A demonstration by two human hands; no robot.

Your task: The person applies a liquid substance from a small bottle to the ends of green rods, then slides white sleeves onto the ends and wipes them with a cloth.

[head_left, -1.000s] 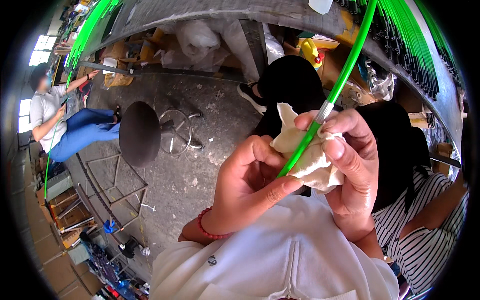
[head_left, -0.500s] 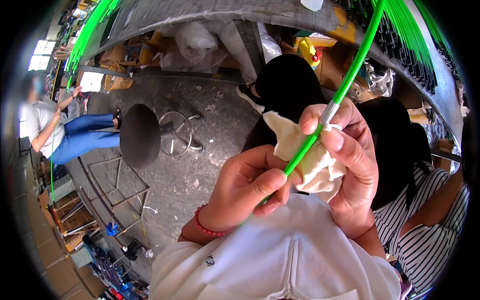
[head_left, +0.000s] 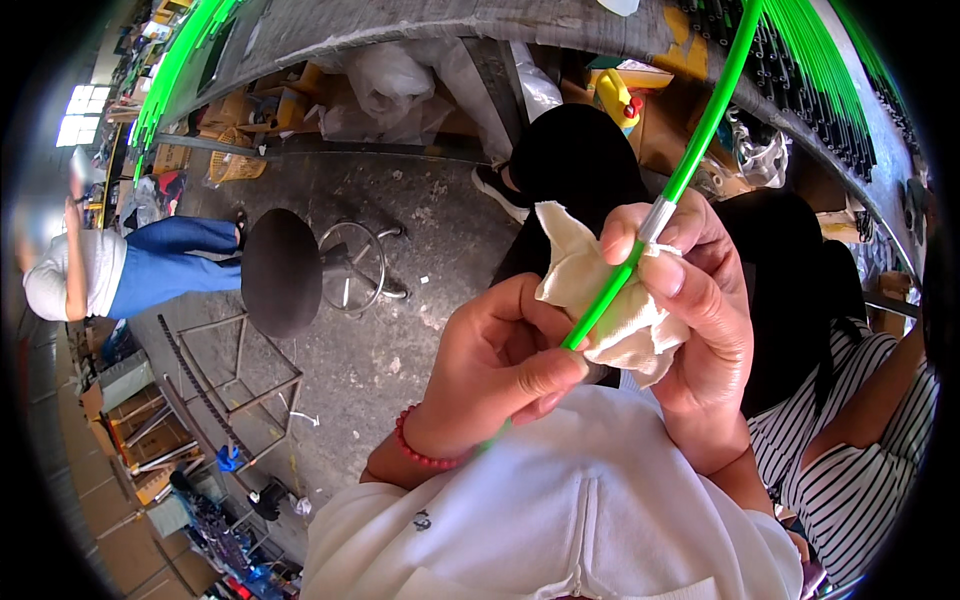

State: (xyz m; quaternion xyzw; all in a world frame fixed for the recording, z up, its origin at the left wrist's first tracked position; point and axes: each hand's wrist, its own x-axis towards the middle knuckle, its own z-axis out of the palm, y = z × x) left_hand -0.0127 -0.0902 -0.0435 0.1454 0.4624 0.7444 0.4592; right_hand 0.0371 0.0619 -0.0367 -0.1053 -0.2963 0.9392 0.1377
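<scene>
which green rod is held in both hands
The slanting rod with a silver sleeve, pinched by the left hand and right hand; the other rods lie bunched.

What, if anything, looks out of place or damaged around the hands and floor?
No damage shows on the green rod or its silver sleeve at the right hand. On the floor, a small white scrap lies loose near the stool, probably stray litter.
</scene>
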